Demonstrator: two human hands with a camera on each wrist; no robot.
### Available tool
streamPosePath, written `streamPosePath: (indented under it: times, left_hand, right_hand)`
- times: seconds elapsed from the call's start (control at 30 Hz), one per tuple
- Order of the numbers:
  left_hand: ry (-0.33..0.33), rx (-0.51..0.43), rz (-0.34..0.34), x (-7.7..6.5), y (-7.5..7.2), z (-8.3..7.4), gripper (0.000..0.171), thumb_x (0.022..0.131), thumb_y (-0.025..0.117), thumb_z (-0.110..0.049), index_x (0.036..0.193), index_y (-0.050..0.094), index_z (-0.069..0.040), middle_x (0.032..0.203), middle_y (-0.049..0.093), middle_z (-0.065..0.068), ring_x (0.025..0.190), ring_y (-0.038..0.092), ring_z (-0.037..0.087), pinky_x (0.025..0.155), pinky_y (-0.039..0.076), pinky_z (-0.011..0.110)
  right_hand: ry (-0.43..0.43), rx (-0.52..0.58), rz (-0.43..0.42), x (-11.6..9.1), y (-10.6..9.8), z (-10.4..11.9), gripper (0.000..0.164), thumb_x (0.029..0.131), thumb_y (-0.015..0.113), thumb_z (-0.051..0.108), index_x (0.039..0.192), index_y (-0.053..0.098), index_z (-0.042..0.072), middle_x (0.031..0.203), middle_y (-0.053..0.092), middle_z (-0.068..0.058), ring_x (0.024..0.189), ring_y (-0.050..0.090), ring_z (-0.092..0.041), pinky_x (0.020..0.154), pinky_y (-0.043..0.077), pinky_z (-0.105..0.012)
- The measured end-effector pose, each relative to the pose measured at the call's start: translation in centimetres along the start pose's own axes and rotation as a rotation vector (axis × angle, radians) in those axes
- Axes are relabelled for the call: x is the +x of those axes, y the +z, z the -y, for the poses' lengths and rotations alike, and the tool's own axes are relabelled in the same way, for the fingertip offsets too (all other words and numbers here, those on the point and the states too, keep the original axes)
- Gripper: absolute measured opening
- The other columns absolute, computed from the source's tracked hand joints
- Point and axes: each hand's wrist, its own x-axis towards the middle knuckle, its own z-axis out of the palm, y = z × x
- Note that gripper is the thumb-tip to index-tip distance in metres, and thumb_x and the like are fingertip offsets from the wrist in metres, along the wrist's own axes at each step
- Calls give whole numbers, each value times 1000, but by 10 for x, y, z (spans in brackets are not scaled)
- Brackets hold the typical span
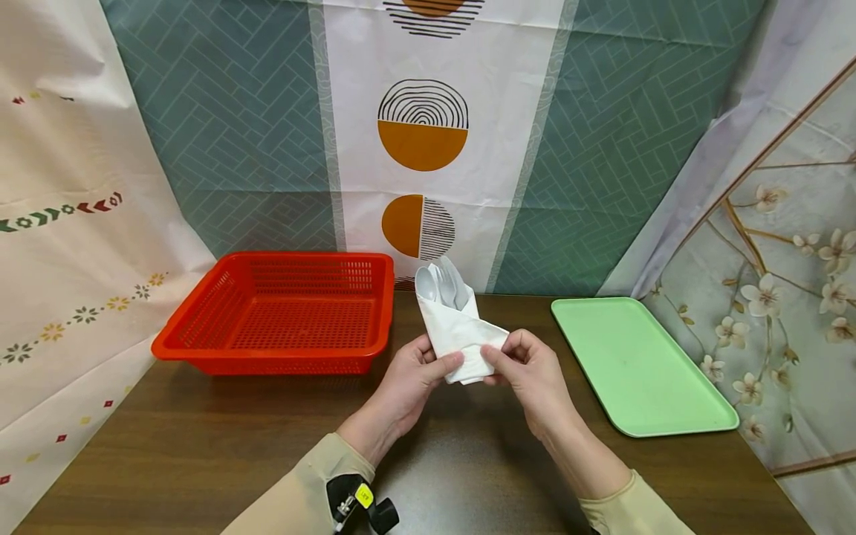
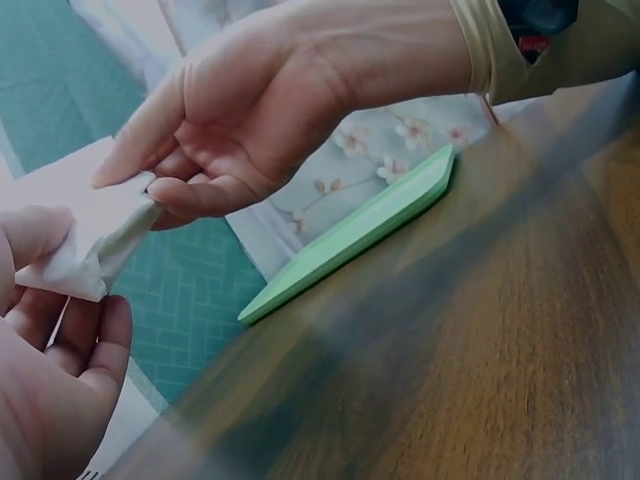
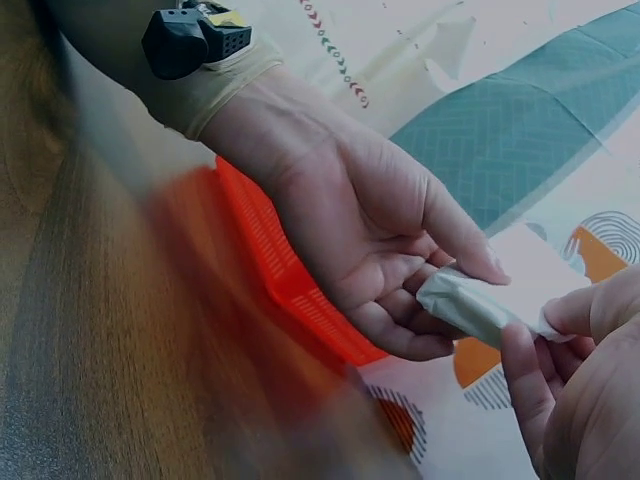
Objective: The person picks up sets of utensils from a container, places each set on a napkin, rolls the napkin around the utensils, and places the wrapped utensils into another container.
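Note:
A white napkin is folded around light grey cutlery, held up over the table. From its top stick out a spoon and, to the right, a fork with another pale piece close beside it. My left hand pinches the napkin's lower left side, thumb on the near face. On the lower right, my right hand pinches a folded corner between thumb and fingers. In the left wrist view the napkin forms a flat packet between both hands. The lower parts of the cutlery are hidden inside.
A red plastic basket with perforated walls stands on the left of the brown wooden table. To the right lies a light green tray. Patterned cloths hang behind and at both sides.

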Motion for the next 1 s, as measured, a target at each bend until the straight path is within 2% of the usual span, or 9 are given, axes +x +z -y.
streamPosePath:
  times: [0.33,0.4,0.67,0.83,0.93,1.0]
  left_hand:
    - [-24,136,-67,-2,2,-1,49,101,84,-20,142,66,-2,136,73,10,117,67,25,105,54,39]
    - [-40,133,-69,-3,2,-2,48,101,83,-22,142,67,-4,136,73,9,118,67,25,108,52,40]
    - [-13,107,-65,-3,2,-2,40,101,82,-18,136,71,-1,130,75,8,116,66,23,107,49,40]
    - [-29,87,-71,-3,2,-3,41,100,84,-20,136,72,-4,131,75,7,119,64,25,110,46,43]
    - [-35,76,-64,-3,3,-3,41,100,84,-20,137,72,-4,132,75,7,120,64,26,110,46,43]
    - [-34,67,-62,-3,4,-3,41,100,83,-19,136,72,-4,131,75,7,120,64,25,108,46,42]
  right_hand:
    - [-7,-54,14,-4,6,-1,25,95,84,-4,96,59,-7,88,64,-12,78,67,-25,69,64,-32]
    - [-6,-51,8,-5,7,-1,24,95,83,-4,96,59,-7,88,64,-12,77,67,-25,69,63,-32]
    - [0,-35,4,-4,7,-2,22,100,80,1,101,60,-6,87,66,-12,75,67,-22,68,63,-31]
    - [-1,-6,-1,-3,7,-2,24,102,79,3,112,58,-4,91,72,-11,75,69,-21,67,62,-30]
    - [-24,6,-20,-3,6,-4,27,103,77,2,119,55,0,93,75,-10,72,68,-20,65,61,-29]
    - [-69,-5,-33,-4,6,-6,29,103,76,0,121,53,1,94,75,-10,71,66,-19,64,61,-28]
